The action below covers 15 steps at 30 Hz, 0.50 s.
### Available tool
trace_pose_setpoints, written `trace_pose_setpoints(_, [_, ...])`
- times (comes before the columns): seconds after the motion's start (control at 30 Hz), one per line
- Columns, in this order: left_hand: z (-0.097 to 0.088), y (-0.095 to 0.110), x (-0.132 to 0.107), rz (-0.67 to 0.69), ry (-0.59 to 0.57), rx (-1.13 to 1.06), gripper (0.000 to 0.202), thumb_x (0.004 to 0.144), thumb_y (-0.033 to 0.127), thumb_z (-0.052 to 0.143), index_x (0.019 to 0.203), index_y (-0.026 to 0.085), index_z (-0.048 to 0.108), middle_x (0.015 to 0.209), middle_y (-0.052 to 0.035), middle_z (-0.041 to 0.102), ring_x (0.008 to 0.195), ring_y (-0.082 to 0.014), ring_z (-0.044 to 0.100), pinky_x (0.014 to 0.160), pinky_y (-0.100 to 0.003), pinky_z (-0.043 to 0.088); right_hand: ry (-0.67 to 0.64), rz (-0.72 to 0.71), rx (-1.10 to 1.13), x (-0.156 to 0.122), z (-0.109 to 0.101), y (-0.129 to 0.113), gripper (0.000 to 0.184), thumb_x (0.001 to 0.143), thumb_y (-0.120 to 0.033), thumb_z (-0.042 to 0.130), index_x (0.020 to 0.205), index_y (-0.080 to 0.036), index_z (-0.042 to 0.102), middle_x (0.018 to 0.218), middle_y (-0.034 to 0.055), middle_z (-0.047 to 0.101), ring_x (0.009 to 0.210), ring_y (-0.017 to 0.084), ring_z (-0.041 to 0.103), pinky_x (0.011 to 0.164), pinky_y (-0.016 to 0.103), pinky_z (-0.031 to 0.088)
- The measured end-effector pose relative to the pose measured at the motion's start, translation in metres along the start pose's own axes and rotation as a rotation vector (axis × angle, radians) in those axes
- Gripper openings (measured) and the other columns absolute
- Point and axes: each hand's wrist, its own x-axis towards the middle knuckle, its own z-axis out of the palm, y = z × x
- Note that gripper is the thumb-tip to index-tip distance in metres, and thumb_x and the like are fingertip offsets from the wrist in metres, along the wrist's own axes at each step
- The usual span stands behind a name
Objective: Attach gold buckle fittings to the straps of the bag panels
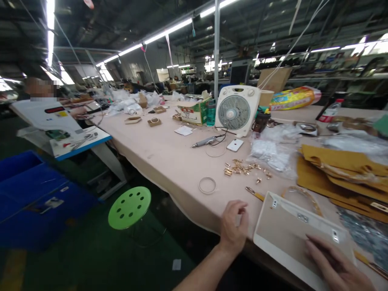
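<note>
A beige flat piece [285, 230], like a handbag body or panel, lies at the table's front edge, with small metal fittings along its far side. My right hand [336, 262] rests over its right part, fingers stretched out. My left hand [234, 226] is just left of the piece, at the table edge, fingers loosely curled with a gap to the thumb and nothing seen in them. Behind the piece lie a tool with a yellow handle [258, 196] and a curved tan strap [306, 196]. Small gold-coloured metal parts [239, 167] are scattered farther back.
A ring of tape or wire [207, 185], a phone [235, 145], a corded screwdriver-like tool [203, 142] and a box fan [238, 111] are on the table. Mustard-coloured pieces [342, 173] lie at right. A green stool [129, 207] and blue bins [45, 198] stand left. Another person sits far left.
</note>
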Motion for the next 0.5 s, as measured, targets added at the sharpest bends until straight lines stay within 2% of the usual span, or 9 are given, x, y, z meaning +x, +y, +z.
trace_pose_setpoints(0.07, [-0.034,-0.002,-0.013,0.050,0.034,0.126,0.025,0.098,0.024,0.057,0.118,0.022,0.071,0.119,-0.0108,0.070,0.112,-0.0253,0.066,0.102,-0.042,0.056,-0.068,0.074,0.012,-0.005,0.000,-0.009,0.051,0.078,-0.069,0.067,0.109,-0.030,0.079,0.103,0.0054,0.081,0.087,0.033,0.079,0.074,0.041,0.064])
trace_pose_setpoints(0.13, [-0.060,-0.008,-0.022,0.087,0.027,0.262,0.023,0.098,0.025,0.059,0.118,0.024,0.071,0.122,-0.0110,0.069,0.120,-0.0269,0.063,0.109,-0.045,0.051,-0.079,0.084,0.016,-0.007,0.003,-0.014,0.053,0.077,-0.069,0.067,0.108,-0.029,0.078,0.104,0.0061,0.081,0.087,0.032,0.079,0.077,0.039,0.064])
trace_pose_setpoints(0.23, [-0.083,-0.020,-0.038,0.016,0.033,0.348,0.020,0.097,0.034,0.063,0.112,0.024,0.072,0.118,-0.0113,0.069,0.117,-0.0282,0.064,0.106,-0.045,0.053,-0.053,0.027,-0.021,-0.009,0.007,-0.016,0.052,0.080,-0.068,0.065,0.110,-0.027,0.077,0.106,0.0066,0.080,0.091,0.031,0.078,0.081,0.037,0.064])
trace_pose_setpoints(0.3, [-0.088,-0.030,-0.049,-0.160,0.064,0.285,0.025,0.095,0.043,0.064,0.105,0.021,0.071,0.108,-0.0105,0.071,0.105,-0.0271,0.069,0.097,-0.042,0.058,-0.039,-0.001,-0.036,-0.009,0.008,-0.017,0.051,0.083,-0.067,0.063,0.110,-0.026,0.077,0.108,0.0067,0.080,0.096,0.030,0.077,0.085,0.037,0.063])
trace_pose_setpoints(0.37, [-0.085,-0.041,-0.058,-0.374,0.058,0.128,0.038,0.091,0.055,0.067,0.102,0.019,0.071,0.102,-0.0099,0.075,0.098,-0.0264,0.072,0.092,-0.040,0.059,-0.034,-0.020,-0.041,-0.009,0.009,-0.018,0.049,0.084,-0.067,0.062,0.108,-0.027,0.077,0.110,0.0068,0.079,0.099,0.030,0.076,0.088,0.038,0.062])
trace_pose_setpoints(0.43, [-0.077,-0.050,-0.062,-0.539,0.015,-0.066,0.054,0.082,0.065,0.073,0.105,0.016,0.072,0.104,-0.0115,0.078,0.101,-0.0274,0.073,0.093,-0.038,0.059,-0.036,-0.032,-0.045,-0.010,0.009,-0.020,0.047,0.084,-0.066,0.062,0.107,-0.028,0.077,0.111,0.0065,0.079,0.099,0.031,0.076,0.090,0.039,0.061])
trace_pose_setpoints(0.5, [-0.067,-0.056,-0.062,-0.640,-0.003,-0.227,0.067,0.074,0.071,0.078,0.110,0.014,0.073,0.107,-0.0139,0.078,0.105,-0.0281,0.073,0.092,-0.037,0.059,-0.040,-0.032,-0.047,-0.010,0.009,-0.022,0.045,0.086,-0.065,0.061,0.106,-0.028,0.077,0.111,0.0058,0.078,0.100,0.030,0.076,0.089,0.039,0.061])
